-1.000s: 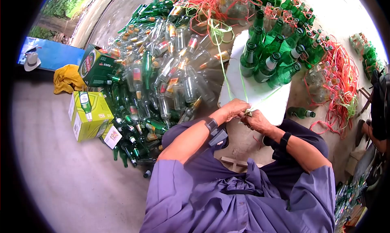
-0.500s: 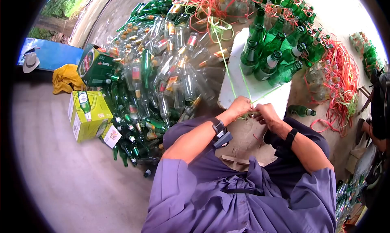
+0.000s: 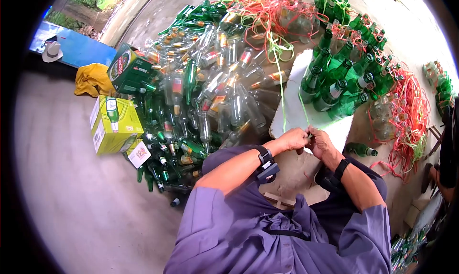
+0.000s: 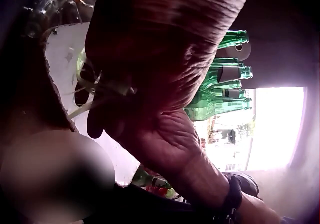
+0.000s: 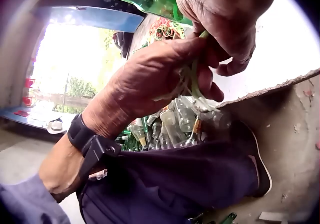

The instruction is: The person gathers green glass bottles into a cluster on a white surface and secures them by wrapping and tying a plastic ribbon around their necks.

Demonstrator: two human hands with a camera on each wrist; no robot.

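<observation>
Both hands meet at the near edge of a white board (image 3: 292,112). The left hand (image 3: 292,140) pinches pale green strapping; the right hand (image 3: 321,144) grips the same strands, fingertips against the left's. In the right wrist view, the green strands (image 5: 194,83) come out between the left hand (image 5: 150,76) and the right hand (image 5: 225,21). From the hands, a green strap (image 3: 281,94) runs up the board's left side. Upright green bottles (image 3: 338,98) stand grouped on the board's far part, beyond the hands. In the left wrist view, strap loops (image 4: 85,86) hang beside the fingers.
A large heap of clear and green bottles (image 3: 236,106) lies left of the board. Red strapping (image 3: 411,102) and bundled bottles are at the right, with one green bottle (image 3: 362,150) lying near the right knee. A yellow-green carton (image 3: 117,123) sits far left.
The head view has shifted, so the scene sits farther right and the left-side items a little differently. Both hands remain together on the strapping, with the right fingers now raised more upright.
</observation>
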